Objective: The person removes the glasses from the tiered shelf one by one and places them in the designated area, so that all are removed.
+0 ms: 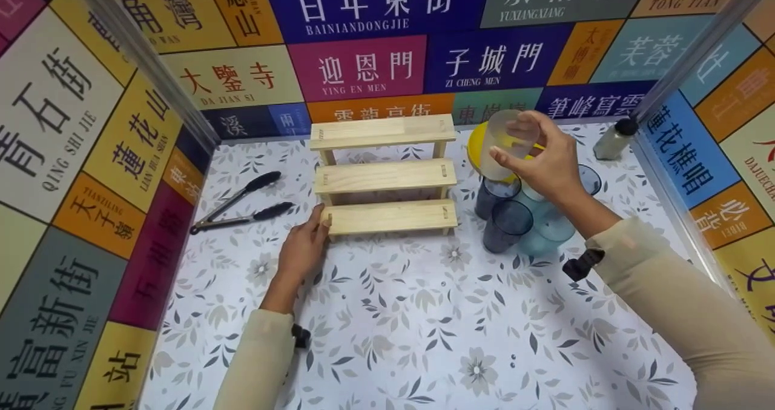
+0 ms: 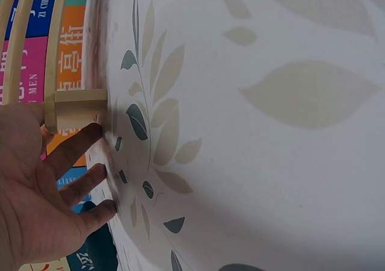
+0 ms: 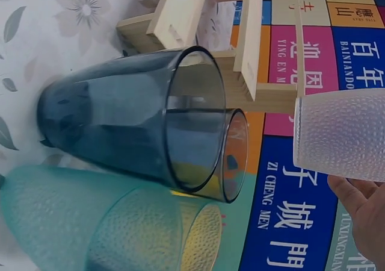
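My right hand [image 1: 548, 158] grips a clear frosted cup [image 1: 497, 154] in the air, tilted, above several standing cups. The right wrist view shows this cup's pebbled wall [image 3: 343, 132]. Below it are dark blue cups [image 1: 507, 227] and light teal cups [image 1: 548, 233]; a round yellow thing [image 1: 477, 145] is partly hidden behind the held cup. My left hand [image 1: 301, 243] touches the left end of the lowest step of a three-tier wooden rack [image 1: 387, 177]. In the left wrist view, several fingers [image 2: 84, 183] extend nearly straight beside a rack leg.
Black-tipped metal tongs [image 1: 266, 211] lie spread left of the rack. A small bottle with a black cap [image 1: 613, 143] is at the back right. Printed panels [image 1: 375, 65] wall in the back and both sides of the floral-covered table [image 1: 387, 337].
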`<state>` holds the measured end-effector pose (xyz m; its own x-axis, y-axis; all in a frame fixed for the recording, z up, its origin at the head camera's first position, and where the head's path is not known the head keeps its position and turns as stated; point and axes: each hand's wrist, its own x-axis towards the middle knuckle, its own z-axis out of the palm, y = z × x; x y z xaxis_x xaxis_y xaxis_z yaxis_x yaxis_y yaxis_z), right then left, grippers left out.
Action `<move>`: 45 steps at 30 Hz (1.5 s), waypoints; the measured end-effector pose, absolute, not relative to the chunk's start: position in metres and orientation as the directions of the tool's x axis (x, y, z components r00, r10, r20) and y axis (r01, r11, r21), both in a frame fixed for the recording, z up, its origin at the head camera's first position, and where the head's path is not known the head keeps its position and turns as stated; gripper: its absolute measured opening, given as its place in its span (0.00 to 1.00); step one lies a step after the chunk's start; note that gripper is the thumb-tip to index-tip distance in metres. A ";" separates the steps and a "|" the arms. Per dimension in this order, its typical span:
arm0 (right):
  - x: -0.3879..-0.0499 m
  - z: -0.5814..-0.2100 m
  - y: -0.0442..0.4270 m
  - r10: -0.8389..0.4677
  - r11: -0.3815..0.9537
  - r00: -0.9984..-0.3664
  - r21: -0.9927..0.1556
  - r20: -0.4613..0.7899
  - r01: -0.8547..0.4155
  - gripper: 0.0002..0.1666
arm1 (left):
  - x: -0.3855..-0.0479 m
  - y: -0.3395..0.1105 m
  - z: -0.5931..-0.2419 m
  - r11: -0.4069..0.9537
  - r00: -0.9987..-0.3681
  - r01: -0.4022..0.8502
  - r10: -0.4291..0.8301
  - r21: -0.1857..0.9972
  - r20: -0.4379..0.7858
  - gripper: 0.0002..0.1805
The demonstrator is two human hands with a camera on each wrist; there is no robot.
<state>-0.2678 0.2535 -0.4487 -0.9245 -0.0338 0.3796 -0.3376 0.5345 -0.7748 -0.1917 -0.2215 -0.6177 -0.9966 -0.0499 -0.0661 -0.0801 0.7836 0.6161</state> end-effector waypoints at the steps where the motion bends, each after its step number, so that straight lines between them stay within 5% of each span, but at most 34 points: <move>1: -0.266 -0.449 0.256 -0.027 0.531 -0.927 -0.780 0.373 -0.330 0.43 | -0.192 -0.221 -0.617 0.783 -0.997 -0.082 -0.054 0.617 -0.064 0.32; 45: -0.193 -0.487 0.359 0.063 0.587 -0.974 -0.797 0.219 -0.141 0.46 | -0.190 -0.221 -0.617 0.781 -0.997 -0.073 -0.052 0.621 -0.052 0.32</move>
